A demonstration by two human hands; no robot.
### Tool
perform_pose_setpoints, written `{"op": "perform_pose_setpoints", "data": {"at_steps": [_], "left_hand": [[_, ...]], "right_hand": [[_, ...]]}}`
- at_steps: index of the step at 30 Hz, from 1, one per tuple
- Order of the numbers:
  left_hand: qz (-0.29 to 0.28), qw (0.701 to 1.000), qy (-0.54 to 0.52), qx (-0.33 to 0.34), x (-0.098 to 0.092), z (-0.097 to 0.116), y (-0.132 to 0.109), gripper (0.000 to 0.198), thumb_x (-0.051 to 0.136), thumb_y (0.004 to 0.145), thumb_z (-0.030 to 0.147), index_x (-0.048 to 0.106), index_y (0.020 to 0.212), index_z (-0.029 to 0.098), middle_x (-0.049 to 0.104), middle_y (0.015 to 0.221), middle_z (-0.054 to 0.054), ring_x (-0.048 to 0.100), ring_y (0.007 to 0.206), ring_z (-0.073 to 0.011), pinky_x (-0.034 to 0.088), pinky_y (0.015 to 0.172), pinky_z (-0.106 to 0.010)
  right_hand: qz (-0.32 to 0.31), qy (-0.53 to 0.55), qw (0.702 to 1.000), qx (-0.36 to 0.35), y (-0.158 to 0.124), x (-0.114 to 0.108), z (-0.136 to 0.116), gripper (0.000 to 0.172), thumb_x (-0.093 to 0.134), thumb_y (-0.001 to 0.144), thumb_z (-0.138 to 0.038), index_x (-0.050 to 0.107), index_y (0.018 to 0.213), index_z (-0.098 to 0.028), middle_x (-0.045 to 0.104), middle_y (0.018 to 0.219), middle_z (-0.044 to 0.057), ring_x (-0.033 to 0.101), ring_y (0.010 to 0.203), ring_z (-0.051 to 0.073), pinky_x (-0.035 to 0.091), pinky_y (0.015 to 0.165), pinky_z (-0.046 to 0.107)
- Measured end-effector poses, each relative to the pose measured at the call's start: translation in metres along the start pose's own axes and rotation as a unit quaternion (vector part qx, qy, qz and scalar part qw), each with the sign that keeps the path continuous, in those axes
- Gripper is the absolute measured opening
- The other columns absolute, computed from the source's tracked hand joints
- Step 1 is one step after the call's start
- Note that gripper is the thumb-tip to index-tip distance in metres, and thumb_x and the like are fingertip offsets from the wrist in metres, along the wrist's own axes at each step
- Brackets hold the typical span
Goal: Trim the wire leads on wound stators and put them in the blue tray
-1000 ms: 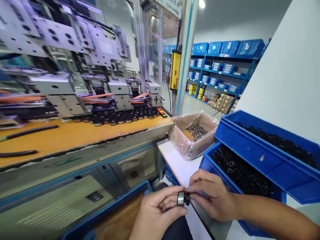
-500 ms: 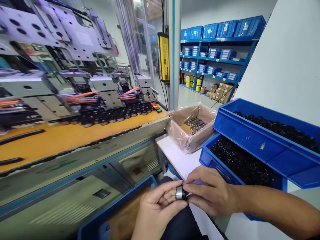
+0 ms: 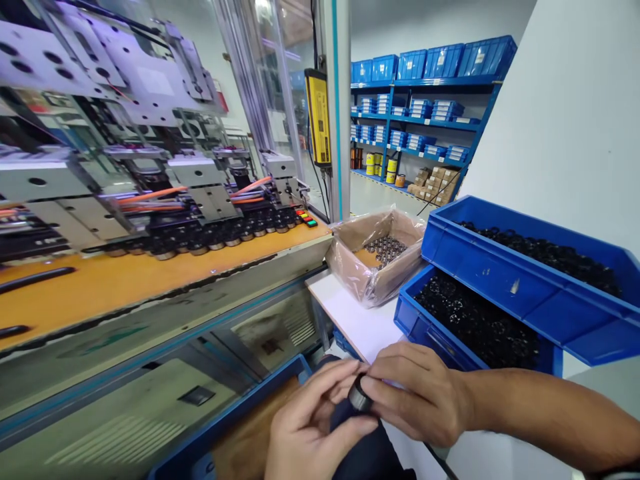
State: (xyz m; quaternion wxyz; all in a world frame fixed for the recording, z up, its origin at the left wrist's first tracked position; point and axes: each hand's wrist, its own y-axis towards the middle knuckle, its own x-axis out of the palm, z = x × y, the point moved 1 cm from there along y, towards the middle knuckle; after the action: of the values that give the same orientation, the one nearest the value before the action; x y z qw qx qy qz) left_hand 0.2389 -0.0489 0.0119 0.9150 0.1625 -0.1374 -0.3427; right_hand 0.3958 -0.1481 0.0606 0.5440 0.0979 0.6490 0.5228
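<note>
Both hands meet low in the middle of the view, over dark-clothed legs. Between them is a small metal ring with a black plastic part (image 3: 359, 396), its silvery side tilted. The thumb and fingers of my left hand (image 3: 310, 417) curve around it from the left. From the right, my right hand (image 3: 420, 390) pinches the black end, which its fingers mostly cover. Right of the hands, a blue bin (image 3: 425, 327) holds many black plastic parts (image 3: 473, 320). A plastic-lined carton (image 3: 350, 270) beyond the hands contains metal rings (image 3: 383, 251).
A second blue bin (image 3: 505, 270) of black parts rests above the first. At left stands a machine with an orange ledge (image 3: 215, 267) carrying a row of round parts (image 3: 225, 237). Below it lies another blue bin (image 3: 240, 407) with brown lining. Blue shelving (image 3: 430, 120) stands behind.
The ring has tilted between my fingers, its silvery side now slanting and darker. Both hands stay together around it. The whole view has shifted slightly, moving the background leftward.
</note>
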Motion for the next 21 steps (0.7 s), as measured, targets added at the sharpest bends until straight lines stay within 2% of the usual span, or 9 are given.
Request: {"op": "perform_pose_setpoints", "data": {"at_steps": [2,4,5,7,10,13,15,17,21], "left_hand": [[-0.043,0.987,0.093,0.124,-0.007,0.008,0.006,0.028,0.088,0.071,0.025,0.082,0.099,0.024,0.081,0.094,-0.007,0.078,0.083,-0.0208,0.063,0.077,-0.023],[-0.074,0.959,0.165,0.217,-0.013,0.013,0.009,0.022,0.084,0.076,0.022,0.081,0.098,0.023,0.081,0.091,-0.005,0.078,0.077,-0.0182,0.063,0.073,-0.021],[-0.08,0.948,0.191,0.241,-0.015,0.014,0.009,0.022,0.083,0.077,0.02,0.08,0.099,0.022,0.081,0.09,-0.005,0.077,0.076,-0.0176,0.063,0.073,-0.02],[-0.071,0.94,0.224,0.246,-0.017,0.012,0.007,0.028,0.083,0.075,0.014,0.079,0.102,0.023,0.082,0.091,-0.004,0.078,0.077,-0.0173,0.062,0.074,-0.02],[-0.035,0.967,0.185,0.172,-0.013,0.003,0.0,0.03,0.083,0.075,0.013,0.08,0.101,0.027,0.082,0.093,-0.002,0.078,0.08,-0.0176,0.062,0.078,-0.02],[-0.006,1.0,0.014,0.021,-0.003,-0.01,-0.005,0.029,0.081,0.078,0.023,0.08,0.106,0.031,0.082,0.104,-0.005,0.078,0.089,-0.0199,0.061,0.081,-0.022],[0.011,0.992,-0.106,-0.065,0.004,-0.016,-0.006,0.03,0.086,0.073,0.028,0.081,0.103,0.03,0.08,0.108,-0.007,0.077,0.093,-0.021,0.06,0.082,-0.022],[0.013,0.974,-0.187,-0.129,0.01,-0.02,-0.005,0.034,0.089,0.068,0.033,0.081,0.1,0.027,0.08,0.102,-0.008,0.076,0.093,-0.0213,0.06,0.083,-0.024],[-0.008,0.942,-0.245,-0.23,0.01,-0.027,-0.006,0.044,0.081,0.076,0.049,0.077,0.113,0.026,0.079,0.095,-0.01,0.075,0.085,-0.0229,0.061,0.083,-0.035]], "right_hand": [[-0.007,0.033,0.999,0.028,0.0,0.0,-0.003,0.019,0.053,0.092,-0.006,0.062,0.107,0.002,0.07,0.091,0.017,0.067,0.092,0.021,0.064,0.079,0.033],[-0.012,0.065,0.997,0.047,0.0,0.0,-0.004,0.02,0.053,0.09,-0.003,0.06,0.108,0.001,0.07,0.093,0.018,0.067,0.093,0.021,0.064,0.082,0.034],[-0.013,0.078,0.995,0.053,0.0,0.0,-0.005,0.021,0.053,0.09,-0.002,0.06,0.11,0.001,0.07,0.094,0.018,0.067,0.093,0.021,0.063,0.083,0.034],[-0.015,0.101,0.993,0.065,0.0,0.001,-0.005,0.024,0.053,0.09,-0.001,0.058,0.114,0.0,0.07,0.096,0.018,0.067,0.092,0.02,0.063,0.084,0.035],[-0.007,0.114,0.99,0.087,0.001,0.0,-0.004,0.026,0.054,0.09,-0.003,0.057,0.116,-0.001,0.069,0.097,0.017,0.066,0.093,0.02,0.063,0.084,0.034],[-0.001,0.085,0.992,0.089,0.003,-0.001,-0.002,0.022,0.055,0.09,-0.004,0.059,0.112,-0.002,0.068,0.098,0.018,0.065,0.095,0.02,0.062,0.085,0.035],[-0.003,0.065,0.995,0.079,0.003,-0.001,-0.002,0.019,0.055,0.09,-0.004,0.06,0.108,-0.002,0.067,0.095,0.017,0.065,0.094,0.02,0.061,0.085,0.034],[0.003,0.054,0.995,0.082,0.003,-0.001,-0.001,0.018,0.056,0.091,-0.005,0.06,0.108,-0.002,0.067,0.093,0.016,0.064,0.093,0.02,0.061,0.085,0.034],[0.028,0.053,0.992,0.108,0.001,0.002,0.001,0.017,0.06,0.094,-0.013,0.061,0.108,-0.004,0.067,0.096,0.016,0.063,0.094,0.02,0.06,0.087,0.034]]}}
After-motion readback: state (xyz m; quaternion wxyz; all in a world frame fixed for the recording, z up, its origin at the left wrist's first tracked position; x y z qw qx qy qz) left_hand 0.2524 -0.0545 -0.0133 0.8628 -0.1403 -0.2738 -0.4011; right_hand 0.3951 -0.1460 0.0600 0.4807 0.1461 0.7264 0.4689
